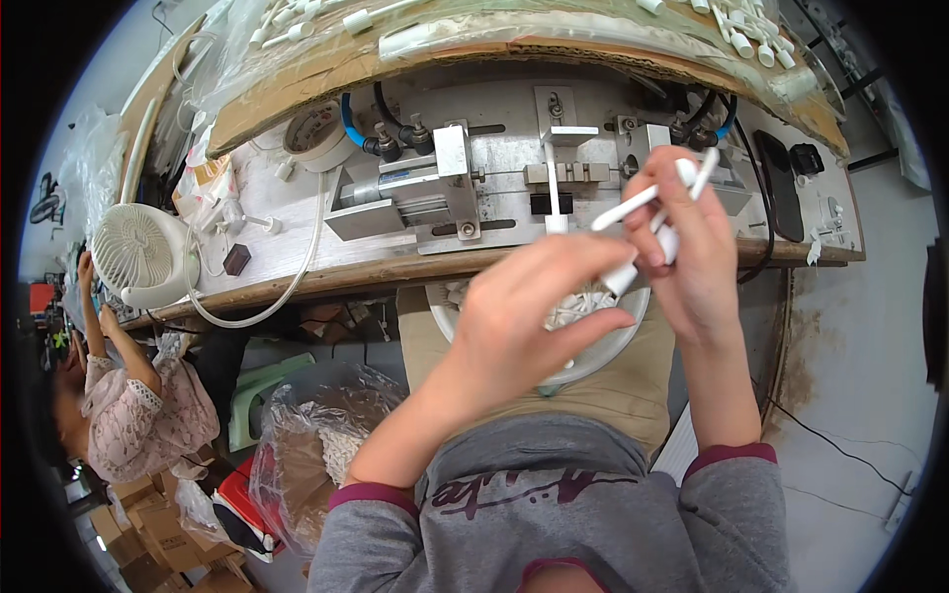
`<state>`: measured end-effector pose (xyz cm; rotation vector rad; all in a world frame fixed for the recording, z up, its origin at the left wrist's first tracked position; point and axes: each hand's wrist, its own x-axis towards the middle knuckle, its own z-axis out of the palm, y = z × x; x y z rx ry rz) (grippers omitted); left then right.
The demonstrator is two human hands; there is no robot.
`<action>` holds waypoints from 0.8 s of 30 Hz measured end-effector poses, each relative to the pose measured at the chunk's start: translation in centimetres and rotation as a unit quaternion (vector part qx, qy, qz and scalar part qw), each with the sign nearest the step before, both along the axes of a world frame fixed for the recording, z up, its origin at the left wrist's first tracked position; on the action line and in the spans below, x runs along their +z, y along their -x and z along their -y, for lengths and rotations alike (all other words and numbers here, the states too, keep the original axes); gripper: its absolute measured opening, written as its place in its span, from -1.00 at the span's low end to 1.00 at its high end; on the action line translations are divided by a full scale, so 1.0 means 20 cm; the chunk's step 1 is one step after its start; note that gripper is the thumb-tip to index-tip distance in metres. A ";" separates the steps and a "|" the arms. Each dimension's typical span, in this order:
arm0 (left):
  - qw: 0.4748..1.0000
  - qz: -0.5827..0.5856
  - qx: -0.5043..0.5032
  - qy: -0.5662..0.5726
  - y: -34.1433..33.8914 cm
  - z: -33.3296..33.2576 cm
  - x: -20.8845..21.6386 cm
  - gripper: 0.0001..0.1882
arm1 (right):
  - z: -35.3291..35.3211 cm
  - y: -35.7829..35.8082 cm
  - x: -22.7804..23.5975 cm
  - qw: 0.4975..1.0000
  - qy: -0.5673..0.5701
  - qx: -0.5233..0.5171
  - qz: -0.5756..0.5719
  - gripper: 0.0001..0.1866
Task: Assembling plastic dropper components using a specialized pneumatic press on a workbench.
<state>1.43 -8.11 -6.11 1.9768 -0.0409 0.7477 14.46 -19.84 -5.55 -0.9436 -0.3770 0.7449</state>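
Closest in, a pale bowl (621,343) is resting over the lap (623,405), holding heaped white pieces (576,311). Above it, the left hand (519,311) is curving with thumb spread wide, its hold on the white cap (619,280) by its fingertips being impossible to tell, while the right hand (687,232) is pinching slim, smooth white sticks (626,210). Beyond, the wooden bench edge (376,281) is running before the metal fixture (457,178), with cardboard (297,107) overhanging behind, leaving hand room between.

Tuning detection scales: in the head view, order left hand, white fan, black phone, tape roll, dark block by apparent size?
Largest to smallest:
1. Left hand, helped by nearness to the camera
2. White fan
3. Black phone and tape roll: too alike to rank
4. Dark block
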 end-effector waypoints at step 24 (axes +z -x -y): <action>0.952 -0.086 0.129 -0.262 -0.08 -0.12 -0.12 -0.62 | 0.08 -0.07 -0.12 0.591 0.095 -0.290 0.747 -0.62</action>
